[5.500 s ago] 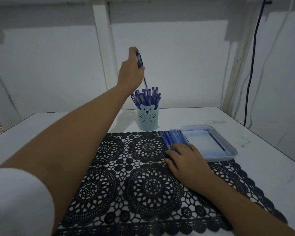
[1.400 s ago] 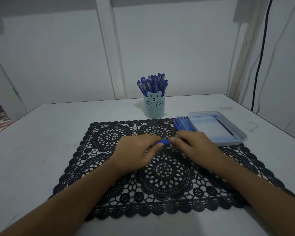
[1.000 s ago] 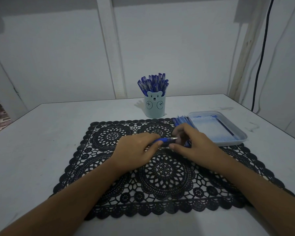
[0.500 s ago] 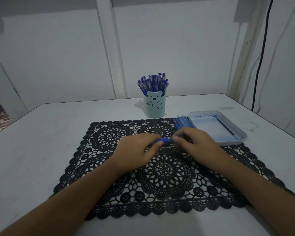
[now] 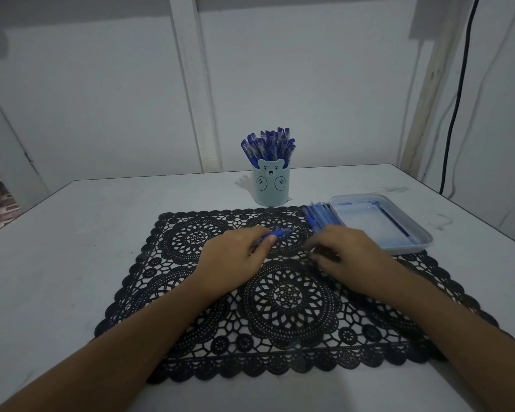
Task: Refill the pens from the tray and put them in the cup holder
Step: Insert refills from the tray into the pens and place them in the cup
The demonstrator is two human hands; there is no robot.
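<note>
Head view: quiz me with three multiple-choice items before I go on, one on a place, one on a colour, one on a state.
1. Where does the tray stand from the cup holder?
A. To its right, nearer the person
B. To its left
C. Behind it, by the wall

2. What colour is the lace mat?
A. White
B. Black
C. Red

3. What is the left grip doing?
A. Lying flat and empty
B. Holding a blue pen
C. Reaching into the cup

Answers:
1 A: the tray sits right of the cup holder, at the mat's far right corner.
2 B: the mat is black against the pale table.
3 B: its fingers curl round the pen above the mat.
</note>
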